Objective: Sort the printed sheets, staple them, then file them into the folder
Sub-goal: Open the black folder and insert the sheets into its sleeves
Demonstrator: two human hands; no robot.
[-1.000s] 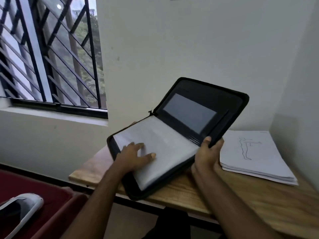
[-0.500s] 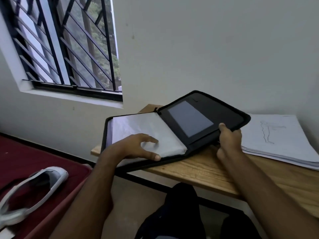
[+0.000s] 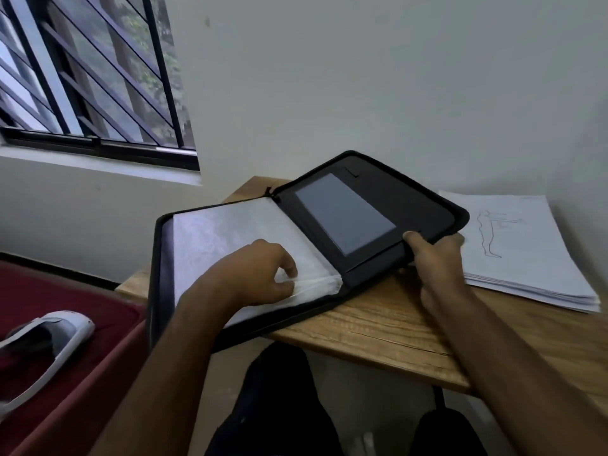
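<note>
A black zip folder lies open on the wooden table, its left half hanging past the table's left edge. Clear plastic sleeves fill that left half. My left hand rests on the sleeves and pinches their lower right corner near the spine. My right hand grips the near edge of the folder's right cover, which has a grey panel. A stack of printed sheets with a line drawing on top lies to the right of the folder.
The white wall stands close behind the table, and a barred window is at the upper left. A dark red surface at the lower left holds a white headset. My dark-clothed legs are under the table's front edge.
The folder's right cover has come down from steeply raised to nearly flat. My left hand has slid toward the spine and now pinches the sleeves' corner. My view has tilted down and right.
</note>
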